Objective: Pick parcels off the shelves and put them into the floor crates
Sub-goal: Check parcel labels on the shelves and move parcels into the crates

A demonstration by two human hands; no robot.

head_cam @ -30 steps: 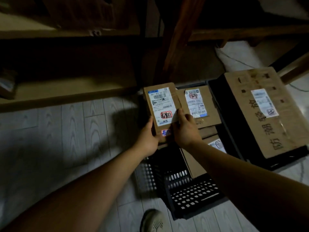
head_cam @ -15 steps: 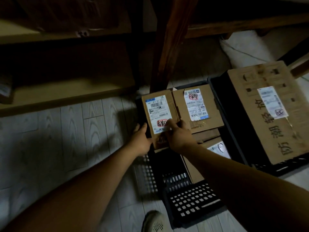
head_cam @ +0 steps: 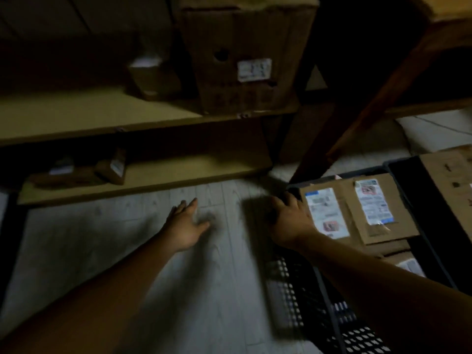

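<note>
A flat cardboard parcel [head_cam: 325, 213] with a white label lies in the black slotted floor crate [head_cam: 304, 297], beside a second labelled parcel [head_cam: 375, 208]. My right hand [head_cam: 288, 221] hovers at the crate's left rim, just left of that parcel, fingers loosely spread and holding nothing. My left hand [head_cam: 186, 226] is stretched out over the pale floor with fingers apart, empty, pointing toward the lowest shelf [head_cam: 143, 180]. Small parcels [head_cam: 112, 168] lie on that shelf at the left. A tall brown box [head_cam: 242, 60] and a smaller parcel [head_cam: 150, 77] stand on the shelf above.
A dark wooden post [head_cam: 367, 103] slants down to the floor between the shelves and the crates. A second black crate [head_cam: 419, 200] at the right edge holds a large cardboard box [head_cam: 452, 172]. The scene is dim and motion-blurred.
Both hands have let go of the labelled parcel, which now lies in the crate. My left hand has swung out left over the floor, and my view has turned up toward the shelves.
</note>
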